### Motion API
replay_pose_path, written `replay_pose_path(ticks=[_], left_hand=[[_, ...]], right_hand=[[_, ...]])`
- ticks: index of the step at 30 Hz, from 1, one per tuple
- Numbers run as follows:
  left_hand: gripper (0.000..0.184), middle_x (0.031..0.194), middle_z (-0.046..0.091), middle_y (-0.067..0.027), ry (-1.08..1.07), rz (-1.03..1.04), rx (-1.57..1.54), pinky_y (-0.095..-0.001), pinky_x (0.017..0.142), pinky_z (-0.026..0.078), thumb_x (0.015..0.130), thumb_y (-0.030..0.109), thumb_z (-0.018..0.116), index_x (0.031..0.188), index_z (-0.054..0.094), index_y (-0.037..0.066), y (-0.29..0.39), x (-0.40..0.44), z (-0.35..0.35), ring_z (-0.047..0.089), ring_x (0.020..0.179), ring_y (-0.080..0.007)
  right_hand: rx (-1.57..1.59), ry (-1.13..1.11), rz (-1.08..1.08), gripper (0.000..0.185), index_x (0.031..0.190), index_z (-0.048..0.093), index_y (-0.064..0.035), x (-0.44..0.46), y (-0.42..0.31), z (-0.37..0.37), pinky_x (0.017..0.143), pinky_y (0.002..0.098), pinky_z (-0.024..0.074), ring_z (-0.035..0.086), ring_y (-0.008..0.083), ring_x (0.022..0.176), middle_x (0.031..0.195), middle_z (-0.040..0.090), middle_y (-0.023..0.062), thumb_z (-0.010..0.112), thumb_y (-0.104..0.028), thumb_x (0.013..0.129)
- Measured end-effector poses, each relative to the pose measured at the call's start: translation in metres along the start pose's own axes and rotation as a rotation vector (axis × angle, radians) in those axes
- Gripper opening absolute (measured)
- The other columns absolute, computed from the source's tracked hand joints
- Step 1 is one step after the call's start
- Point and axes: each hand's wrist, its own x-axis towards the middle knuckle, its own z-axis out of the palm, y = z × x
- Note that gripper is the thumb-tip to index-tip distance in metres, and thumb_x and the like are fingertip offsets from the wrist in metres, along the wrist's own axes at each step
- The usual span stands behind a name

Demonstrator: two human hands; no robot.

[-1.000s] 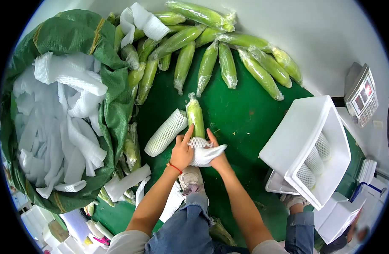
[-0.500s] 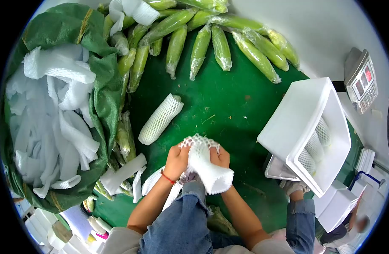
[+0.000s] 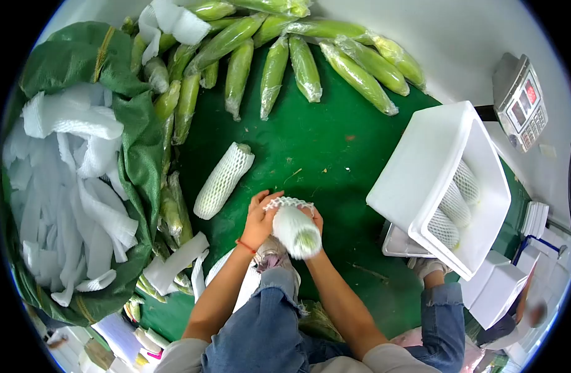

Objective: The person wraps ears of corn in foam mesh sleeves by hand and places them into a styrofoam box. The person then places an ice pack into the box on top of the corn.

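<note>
My left hand (image 3: 258, 217) and my right hand (image 3: 314, 219) grip an ear of corn in a white foam net sleeve (image 3: 293, 229) from its two sides. Its pale green end points toward me, and the net's stretched rim shows at the far end between my fingers. Just ahead and to the left, another sleeved corn ear (image 3: 224, 180) lies on the green surface (image 3: 285, 149). A big green sack (image 3: 145, 137) at the left holds many white foam nets (image 3: 55, 186).
Plastic-wrapped corn ears (image 3: 274, 78) lie along the back and left. At the right, a tilted white foam box (image 3: 416, 168) holds several sleeved ears (image 3: 453, 205). A digital scale (image 3: 523, 105) stands beyond it. A jeans-clad leg (image 3: 254, 317) rises below my hands.
The foam net between my hands looked empty at its near opening; now a corn ear's end fills it. My hands have shifted slightly left, and the whole view has moved a little.
</note>
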Motion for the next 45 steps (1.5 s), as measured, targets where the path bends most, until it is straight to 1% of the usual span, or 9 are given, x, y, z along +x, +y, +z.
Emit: replay_pose_path(ticks=[2, 7, 10, 13, 21, 23, 31, 35, 45], left_hand=[[0.031, 0.108, 0.063, -0.0077, -0.122, -0.469, -0.859, -0.0322, 0.084, 0.05, 0.096, 0.024, 0.046, 0.111, 0.059, -0.001, 0.054, -0.004, -0.002, 0.063, 0.091, -0.0199], [0.036, 0.098, 0.067, -0.0128, -0.19, -0.529, -0.901, -0.0309, 0.076, 0.052, 0.095, 0.026, 0.045, 0.108, 0.06, -0.004, 0.09, -0.002, -0.001, 0.065, 0.084, -0.02], [0.032, 0.099, 0.064, -0.0109, -0.076, -0.345, -0.748, -0.0294, 0.079, 0.048, 0.095, 0.025, 0.045, 0.105, 0.06, -0.002, 0.102, -0.006, 0.012, 0.062, 0.088, -0.0175], [0.032, 0.109, 0.06, -0.0117, -0.092, 0.169, -0.4, -0.0313, 0.086, 0.045, 0.094, 0.02, 0.048, 0.117, 0.049, -0.002, 0.147, -0.005, 0.027, 0.056, 0.099, -0.0174], [0.074, 0.13, 0.048, -0.0144, -0.575, 1.376, 0.757, -0.0577, 0.097, 0.037, 0.073, 0.052, 0.071, 0.132, 0.045, 0.015, 0.255, -0.028, 0.058, 0.051, 0.113, -0.0368], [0.069, 0.123, 0.052, -0.0129, -0.747, 1.001, 0.523, -0.0485, 0.09, 0.046, 0.073, 0.042, 0.075, 0.129, 0.047, 0.014, 0.258, -0.029, 0.071, 0.054, 0.106, -0.0338], [0.097, 0.143, 0.03, -0.0132, -0.923, -0.085, -0.519, -0.0416, 0.106, 0.031, 0.074, 0.008, 0.071, 0.145, 0.006, 0.004, 0.219, -0.051, 0.137, 0.034, 0.132, -0.0236], [0.107, 0.142, 0.029, -0.019, -0.934, 0.209, -0.042, -0.0398, 0.106, 0.031, 0.076, 0.017, 0.074, 0.146, -0.006, 0.003, 0.231, -0.064, 0.147, 0.033, 0.133, -0.025], [0.058, 0.135, 0.039, -0.0246, -0.301, 1.011, 0.941, -0.052, 0.098, 0.037, 0.064, 0.021, 0.079, 0.119, 0.06, 0.015, 0.234, -0.043, 0.159, 0.038, 0.124, -0.0464]], right_hand=[[-0.106, -0.123, 0.038, 0.009, 0.096, 0.059, -0.0026, -0.006, -0.031, 0.024, 0.068, 0.0228, 0.0465, 0.057, 0.0068, 0.077, 0.085, 0.062, 0.0011, 0.059, -0.01, 0.09], [-1.043, -0.243, -0.848, 0.054, 0.135, 0.04, -0.0039, -0.057, -0.117, 0.038, 0.103, 0.0376, 0.0334, 0.039, 0.024, 0.126, 0.137, 0.038, 0.0143, 0.06, -0.024, 0.089], [-0.354, -0.326, -0.255, 0.07, 0.146, 0.02, -0.008, -0.112, -0.144, 0.039, 0.108, 0.0507, 0.0263, 0.021, 0.0302, 0.137, 0.151, 0.013, 0.0134, 0.052, -0.041, 0.093], [0.25, -0.437, 0.578, 0.07, 0.147, 0.014, -0.0183, -0.136, -0.19, 0.046, 0.096, 0.0537, 0.0438, 0.046, 0.0397, 0.122, 0.139, 0.035, 0.0194, 0.053, -0.04, 0.092], [0.012, -0.438, 0.81, 0.057, 0.146, 0.018, -0.014, -0.18, -0.307, 0.019, 0.081, 0.0378, 0.0543, 0.064, 0.0247, 0.093, 0.123, 0.052, 0.016, 0.039, -0.04, 0.099], [-0.085, -0.296, 0.927, 0.055, 0.144, 0.024, -0.0109, -0.194, -0.322, 0.022, 0.087, 0.0339, 0.0512, 0.062, 0.0208, 0.096, 0.126, 0.052, 0.0143, 0.034, -0.042, 0.1], [-0.508, -0.383, -0.117, 0.051, 0.133, 0.034, 0.0001, -0.169, -0.334, -0.043, 0.089, 0.0304, 0.0464, 0.049, 0.0169, 0.11, 0.124, 0.047, 0.0103, 0.059, -0.018, 0.093], [-0.566, -0.322, -0.03, 0.075, 0.136, 0.029, 0.0004, -0.169, -0.322, -0.031, 0.101, 0.0372, 0.0398, 0.042, 0.0214, 0.125, 0.133, 0.042, 0.014, 0.074, -0.018, 0.079], [-0.026, 0.072, -0.564, 0.047, 0.122, 0.044, 0.0001, -0.099, -0.388, -0.024, 0.09, 0.0374, 0.0483, 0.056, 0.0213, 0.104, 0.111, 0.056, 0.0104, 0.065, -0.003, 0.08]])
